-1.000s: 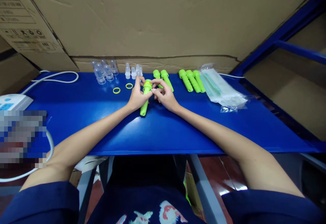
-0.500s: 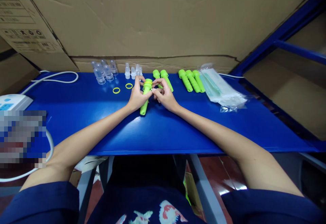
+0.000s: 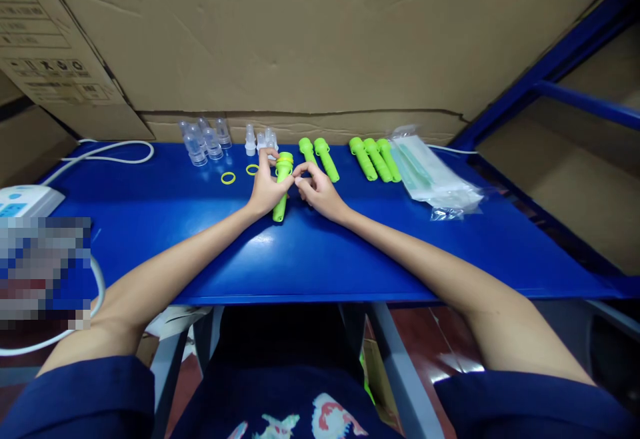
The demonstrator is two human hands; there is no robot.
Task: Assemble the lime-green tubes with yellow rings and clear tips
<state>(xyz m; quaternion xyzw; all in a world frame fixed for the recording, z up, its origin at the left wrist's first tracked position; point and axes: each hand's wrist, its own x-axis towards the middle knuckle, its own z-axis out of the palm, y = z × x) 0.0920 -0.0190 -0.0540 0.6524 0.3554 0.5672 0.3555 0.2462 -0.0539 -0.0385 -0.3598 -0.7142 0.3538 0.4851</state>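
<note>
A lime-green torch-shaped tube (image 3: 280,207) stands tilted in my left hand (image 3: 267,189), its wide head up and a yellow ring (image 3: 285,157) around that head. The thumb and fingers of my left hand close around its upper part. Just to the right, my right hand (image 3: 320,192) is pinched closed, fingertips close to the tube's side and my left thumb. What those fingertips hold, if anything, is too small to make out. Two loose yellow rings, a nearer one (image 3: 228,172) and a farther one (image 3: 253,165), lie left of my left hand.
Several clear plastic caps (image 3: 212,144) and smaller whitish pieces (image 3: 250,142) stand at the back. Two green tubes (image 3: 327,162) lie behind my right hand, three more (image 3: 373,162) farther right beside a bagged pack (image 3: 435,169). A white device (image 3: 30,199) with a cable sits left.
My right fingers have come away from the tube's head and lowered to its side. My left hand and the tube have shifted slightly left.
</note>
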